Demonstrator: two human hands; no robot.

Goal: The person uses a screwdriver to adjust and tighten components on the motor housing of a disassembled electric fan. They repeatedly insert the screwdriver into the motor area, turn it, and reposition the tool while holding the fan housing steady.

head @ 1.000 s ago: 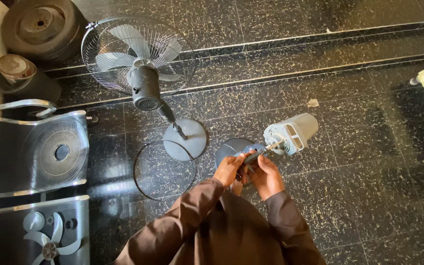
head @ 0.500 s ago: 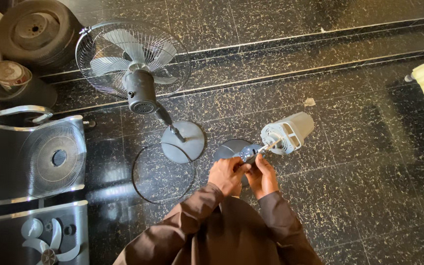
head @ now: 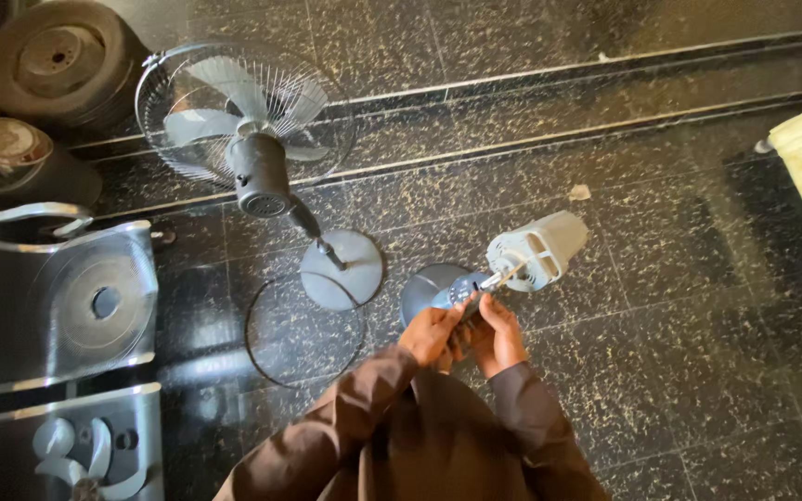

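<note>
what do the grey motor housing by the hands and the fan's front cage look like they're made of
Motor housing: probably moulded plastic, pale grey and matte, with ribbed vent slots and soft, dull highlights. Front cage of the standing fan: thin metal wire, likely plated or painted, with fine radial spokes that glint bright against the dark floor. Neither can be confirmed by look alone.

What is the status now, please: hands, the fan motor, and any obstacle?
Left hand and right hand both grip the fan stand. Fan motor on top, bare, no blades. Wire guard ring lies close on floor.
</note>
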